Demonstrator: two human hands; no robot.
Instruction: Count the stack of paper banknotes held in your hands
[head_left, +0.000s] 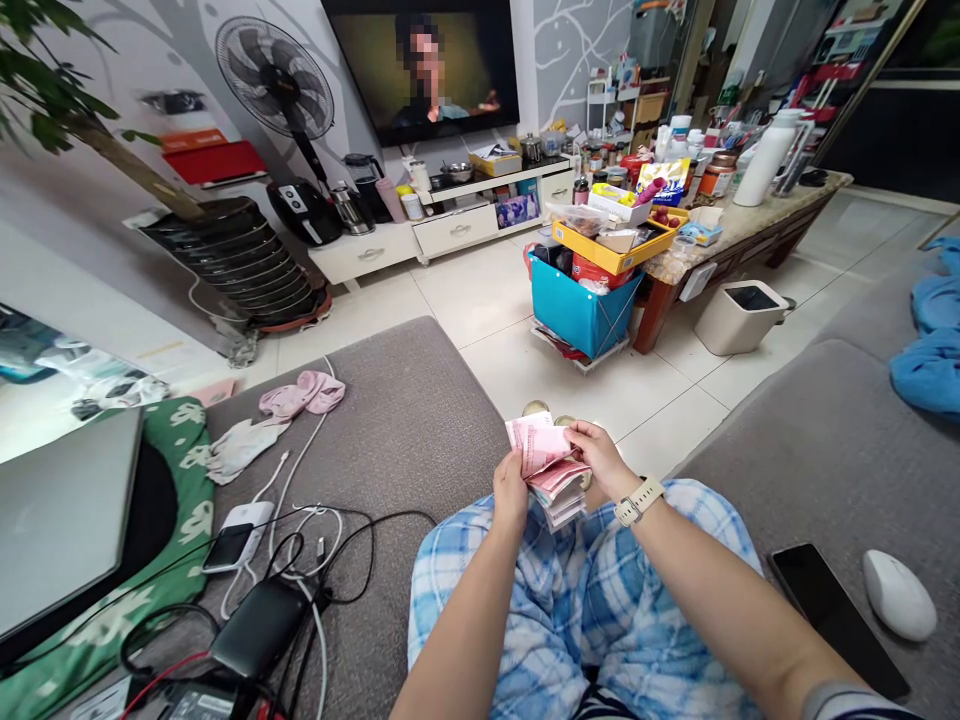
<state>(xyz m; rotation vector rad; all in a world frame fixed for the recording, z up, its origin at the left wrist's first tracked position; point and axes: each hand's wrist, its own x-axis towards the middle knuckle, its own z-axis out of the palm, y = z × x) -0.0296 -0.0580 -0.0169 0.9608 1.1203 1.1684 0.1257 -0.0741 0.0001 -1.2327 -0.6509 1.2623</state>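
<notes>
A stack of pinkish-red banknotes [553, 478] is held above my lap, its lower part folded over and fanned. My left hand [511, 492] is closed around the left side of the notes. With thumb and fingers, my right hand [598, 455] pinches the upper right edge of a banknote [541, 443] lifted above the rest. A pale watch [639, 501] is on my right wrist. Blue-and-white plaid trousers [480, 570] cover my legs beneath the notes. Part of the fingers of each hand is hidden behind the paper.
On the grey sofa at left lie a laptop [67, 500], a black power bank [261, 628] and tangled cables. A phone [836, 615] and white mouse [898, 594] lie at right. Ahead stand a blue bin [577, 310], a waste bin [739, 318] and a crowded table [810, 200].
</notes>
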